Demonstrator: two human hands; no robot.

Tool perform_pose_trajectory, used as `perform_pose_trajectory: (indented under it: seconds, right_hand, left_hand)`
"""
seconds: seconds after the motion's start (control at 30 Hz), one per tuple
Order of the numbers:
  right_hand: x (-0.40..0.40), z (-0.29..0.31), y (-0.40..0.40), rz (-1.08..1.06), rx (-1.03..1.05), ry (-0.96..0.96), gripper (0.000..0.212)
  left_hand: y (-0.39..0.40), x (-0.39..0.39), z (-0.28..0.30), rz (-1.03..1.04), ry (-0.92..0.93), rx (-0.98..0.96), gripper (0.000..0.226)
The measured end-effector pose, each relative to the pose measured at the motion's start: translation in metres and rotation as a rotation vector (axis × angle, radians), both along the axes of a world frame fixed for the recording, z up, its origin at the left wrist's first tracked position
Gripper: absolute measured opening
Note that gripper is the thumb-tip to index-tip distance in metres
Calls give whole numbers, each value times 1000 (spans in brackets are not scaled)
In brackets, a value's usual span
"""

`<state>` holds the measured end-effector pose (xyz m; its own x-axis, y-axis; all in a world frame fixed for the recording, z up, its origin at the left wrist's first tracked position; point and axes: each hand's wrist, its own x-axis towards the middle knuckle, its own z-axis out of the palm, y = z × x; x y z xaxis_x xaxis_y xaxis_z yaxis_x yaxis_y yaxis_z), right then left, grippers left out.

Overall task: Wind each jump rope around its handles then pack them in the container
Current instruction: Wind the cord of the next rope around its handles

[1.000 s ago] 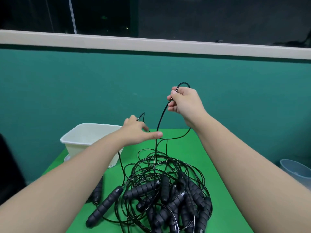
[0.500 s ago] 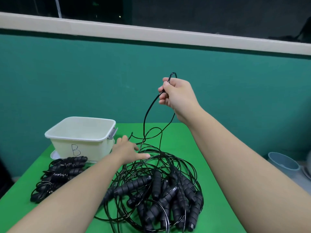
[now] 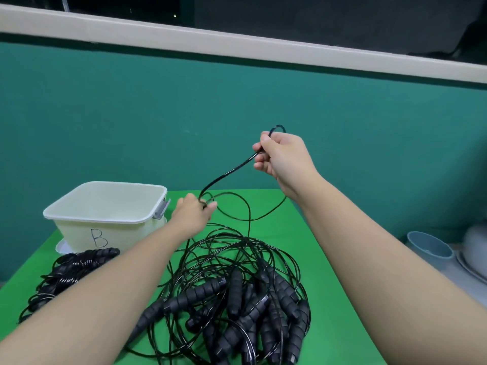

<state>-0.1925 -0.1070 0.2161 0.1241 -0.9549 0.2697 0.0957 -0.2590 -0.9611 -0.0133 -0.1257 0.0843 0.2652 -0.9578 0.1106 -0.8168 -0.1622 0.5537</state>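
A tangled heap of black jump ropes [image 3: 237, 293] with ribbed black handles lies on the green table [image 3: 316, 325]. My right hand [image 3: 283, 156] is raised above the table and grips a loop of one black cord [image 3: 226, 175]. That cord runs down to my left hand [image 3: 193, 214], which pinches it lower, just right of the container. The cream container [image 3: 105, 206], marked "B", stands at the back left and looks empty from here. A bundle of wound ropes [image 3: 71, 270] lies in front of it.
A teal wall rises right behind the table. A flat lid [image 3: 63, 247] sits under the container. A blue bowl [image 3: 428, 245] and pale dishes stand off the table's right edge.
My left hand dropped toward the pile, then rose and pinched the cord near the container. The right hand kept hold of its loop. The view shifted, showing the wound bundle.
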Motion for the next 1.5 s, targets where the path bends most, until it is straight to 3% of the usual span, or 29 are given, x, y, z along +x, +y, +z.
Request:
perform_pose_trajectory:
  seconds: [0.17, 0.23, 0.33, 0.5, 0.7, 0.93, 1.03, 1.3, 1.5]
  right_hand:
    - [-8, -23, -18, -101, 169, -28, 30]
    - [-7, -34, -22, -93, 224, 59, 42]
    - [-3, -50, -22, 3, 263, 255, 37]
    - [12, -62, -14, 97, 114, 507, 24]
    - [35, -62, 1, 159, -131, 695, 38]
    - [58, -47, 28, 317, -195, 510, 46]
    - [65, -33, 34, 309, -167, 399, 36]
    - [30, -61, 13, -105, -43, 611, 9]
    - [23, -102, 7, -57, 145, 677, 43]
  left_hand:
    - [16, 7, 54, -73, 140, -40, 44]
    - [18, 11, 76, -58, 185, -57, 43]
    - [18, 13, 109, -53, 236, -61, 44]
    - [24, 7, 155, -175, 362, -81, 40]
    - [35, 1, 189, -211, 393, -191, 41]
    - [48, -9, 206, -214, 452, -292, 46]
    - [53, -14, 208, -207, 437, -310, 46]
    - [77, -17, 225, -193, 400, -343, 45]
    - [99, -12, 238, -220, 396, -389, 43]
